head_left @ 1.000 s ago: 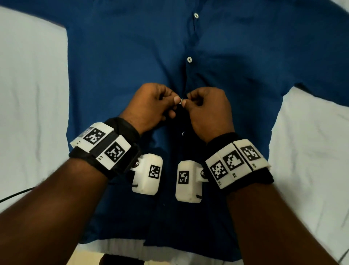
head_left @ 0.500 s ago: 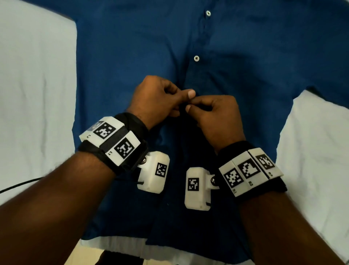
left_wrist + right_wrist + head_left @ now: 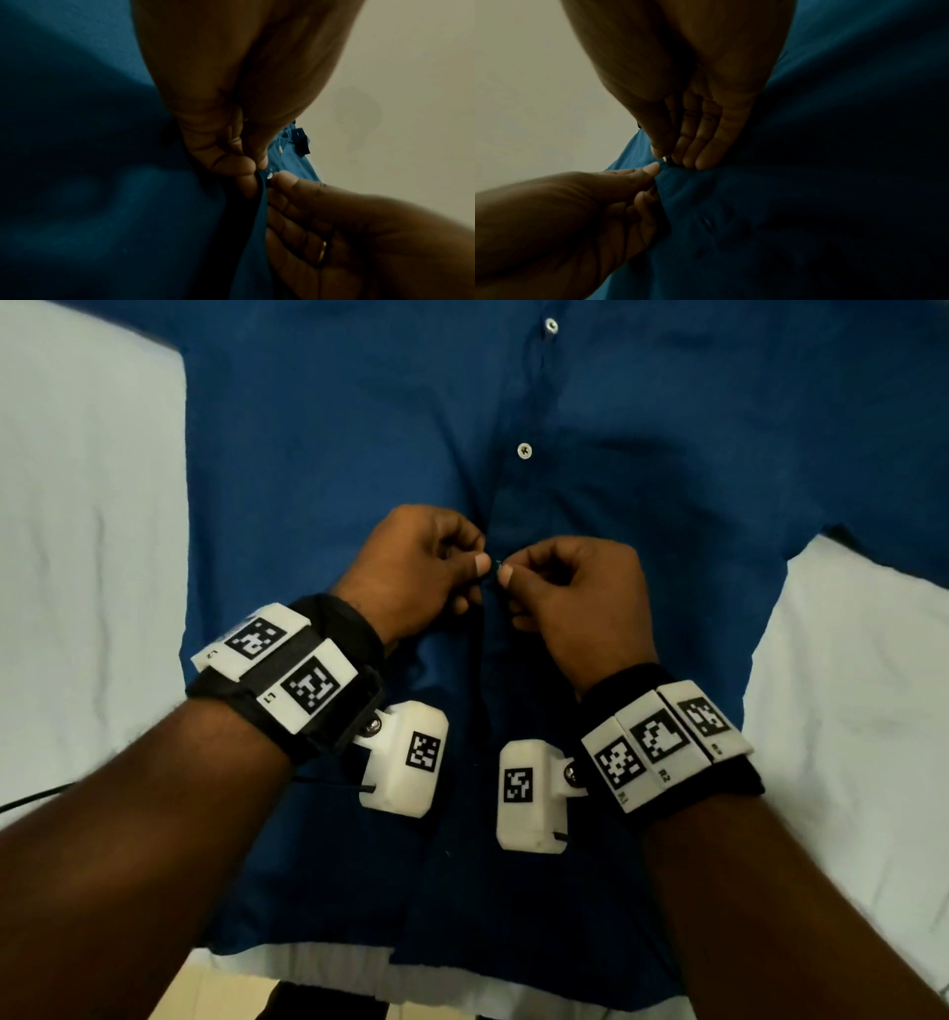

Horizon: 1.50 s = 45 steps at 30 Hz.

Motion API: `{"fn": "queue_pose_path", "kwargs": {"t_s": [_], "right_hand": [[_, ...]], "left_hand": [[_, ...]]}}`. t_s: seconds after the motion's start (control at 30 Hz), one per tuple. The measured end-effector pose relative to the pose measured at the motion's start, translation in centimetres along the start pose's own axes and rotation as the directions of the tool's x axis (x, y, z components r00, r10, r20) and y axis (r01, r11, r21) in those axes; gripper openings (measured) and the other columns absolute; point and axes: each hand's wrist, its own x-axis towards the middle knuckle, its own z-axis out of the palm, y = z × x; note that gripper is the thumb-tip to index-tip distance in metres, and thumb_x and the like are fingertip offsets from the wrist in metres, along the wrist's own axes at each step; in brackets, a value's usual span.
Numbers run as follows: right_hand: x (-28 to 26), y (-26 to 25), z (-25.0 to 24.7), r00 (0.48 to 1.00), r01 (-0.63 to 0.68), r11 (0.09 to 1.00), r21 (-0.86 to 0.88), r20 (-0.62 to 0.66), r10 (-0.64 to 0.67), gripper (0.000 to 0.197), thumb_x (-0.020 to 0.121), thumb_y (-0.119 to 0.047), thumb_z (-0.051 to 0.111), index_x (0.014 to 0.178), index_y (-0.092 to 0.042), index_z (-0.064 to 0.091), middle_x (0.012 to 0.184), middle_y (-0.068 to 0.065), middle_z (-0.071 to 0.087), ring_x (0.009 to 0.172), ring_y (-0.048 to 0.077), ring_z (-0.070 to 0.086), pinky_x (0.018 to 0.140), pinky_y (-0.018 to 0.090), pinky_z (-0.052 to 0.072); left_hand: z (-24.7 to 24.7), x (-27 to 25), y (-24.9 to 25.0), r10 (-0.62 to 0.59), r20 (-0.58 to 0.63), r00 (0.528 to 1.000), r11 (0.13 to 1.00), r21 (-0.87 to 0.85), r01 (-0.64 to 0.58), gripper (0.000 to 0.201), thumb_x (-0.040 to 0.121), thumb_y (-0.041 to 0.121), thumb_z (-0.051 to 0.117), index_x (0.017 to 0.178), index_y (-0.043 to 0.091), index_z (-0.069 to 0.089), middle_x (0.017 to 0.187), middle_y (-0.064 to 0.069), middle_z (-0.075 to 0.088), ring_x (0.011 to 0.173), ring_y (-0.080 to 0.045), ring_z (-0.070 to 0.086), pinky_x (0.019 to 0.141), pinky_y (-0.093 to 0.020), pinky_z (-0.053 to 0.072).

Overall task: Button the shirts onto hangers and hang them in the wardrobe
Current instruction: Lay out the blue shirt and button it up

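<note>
Both hands pinch the blue shirt (image 3: 318, 454) front: left hand (image 3: 416, 572) and right hand (image 3: 580, 598) squeeze one small button (image 3: 269, 176) between their fingertips.

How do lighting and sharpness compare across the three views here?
Head view: evenly lit, sharp on the blue shirt and both buttons, edges bowed by the wide lens. Left wrist view: dim, soft, left hand looming close. Right wrist view: darkest, fabric nearly black.
</note>
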Motion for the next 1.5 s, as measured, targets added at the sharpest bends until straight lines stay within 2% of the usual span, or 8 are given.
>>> {"fn": "queue_pose_path", "kwargs": {"t_s": [0.4,0.6,0.77,0.93,1.07,1.23,1.37,1.5], "right_hand": [[0.5,-1.2,0.6,0.998,0.053,0.951,-0.304,0.046,-0.041,0.015,0.087,-0.028,0.064,0.076,-0.017,0.062,0.072,0.000,0.066,0.073,0.026,0.068,0.073,0.045,0.056],[1.1,-1.3,-0.5,0.988,0.004,0.994,-0.112,0.152,0.013,0.017,0.091,-0.017,0.063,0.075,-0.011,0.065,0.055,-0.006,0.054,0.051,0.012,0.051,0.051,0.031,0.042],[1.7,-1.0,-2.0,0.981,0.026,0.997,-0.070,0.196,-0.012,0.013,0.095,-0.013,0.064,0.083,-0.011,0.068,0.055,-0.010,0.058,0.046,0.000,0.049,0.045,0.016,0.037],[0.2,-0.3,-2.3,0.989,0.136,0.922,-0.361,0.106,-0.104,0.016,0.092,-0.011,0.061,0.097,-0.022,0.072,0.087,-0.009,0.071,0.080,0.007,0.066,0.079,0.027,0.052],[-4.3,-1.0,-1.9,0.976,0.217,0.872,-0.438,0.087,-0.199,0.003,0.092,-0.020,0.063,0.091,-0.021,0.065,0.089,-0.005,0.069,0.082,0.014,0.062,0.074,0.029,0.046],[-6.5,-0.2,-0.8,0.986,0.019,0.839,-0.544,0.147,0.073,0.038,0.091,-0.056,0.061,0.094,-0.018,0.062,0.086,-0.003,0.067,0.084,0.018,0.061,0.071,0.033,0.048],[-6.2,0.6,-1.5,0.993,-0.010,0.832,-0.554,0.093,0.073,0.021,0.094,-0.040,0.063,0.094,-0.020,0.064,0.085,-0.006,0.064,0.079,0.016,0.056,0.067,0.029,0.041],[-5.9,0.7,-2.1,0.994,-0.010,0.840,-0.542,0.087,0.068,0.018,0.096,-0.030,0.061,0.085,-0.016,0.067,0.076,-0.004,0.063,0.084,0.023,0.062,0.068,0.031,0.044]], "left_hand": [[0.5,0.1,0.5,0.107,-0.089,0.990,0.948,0.309,-0.075,0.013,0.095,0.013,0.063,0.084,0.019,0.061,0.060,0.007,0.060,0.047,0.000,0.060,0.052,-0.015,0.045],[0.1,-0.2,1.2,0.233,-0.010,0.972,0.738,0.654,-0.170,0.017,0.103,0.025,0.051,0.109,0.011,0.056,0.100,-0.016,0.067,0.096,-0.041,0.061,0.072,-0.039,0.039],[0.8,-0.6,0.7,0.145,-0.085,0.986,0.922,0.373,-0.103,0.008,0.099,0.024,0.059,0.092,0.021,0.057,0.074,-0.002,0.068,0.063,-0.014,0.066,0.067,-0.036,0.055],[1.7,-3.5,-0.2,-0.137,-0.093,0.986,0.983,-0.136,0.124,0.024,0.097,0.010,0.064,0.110,0.023,0.048,0.081,-0.013,0.065,0.067,-0.024,0.068,0.068,-0.050,0.062],[3.1,-8.0,-2.7,-0.089,-0.028,0.996,0.982,0.165,0.092,0.023,0.091,0.026,0.073,0.110,0.025,0.061,0.087,0.000,0.071,0.085,-0.019,0.069,0.079,-0.037,0.056],[5.7,-11.2,-4.3,0.137,0.081,0.987,0.910,0.384,-0.157,0.017,0.092,0.023,0.065,0.109,0.019,0.066,0.103,0.000,0.055,0.099,-0.021,0.056,0.081,-0.029,0.042],[5.6,-12.1,-4.2,0.231,0.223,0.947,0.831,0.461,-0.311,0.030,0.094,0.022,0.045,0.115,0.020,0.067,0.108,0.000,0.062,0.097,-0.021,0.060,0.080,-0.040,0.052],[3.8,-10.3,-3.7,0.163,0.008,0.987,0.904,0.399,-0.152,0.028,0.095,0.017,0.052,0.114,0.026,0.070,0.097,0.008,0.071,0.091,-0.014,0.065,0.084,-0.040,0.052]]}}
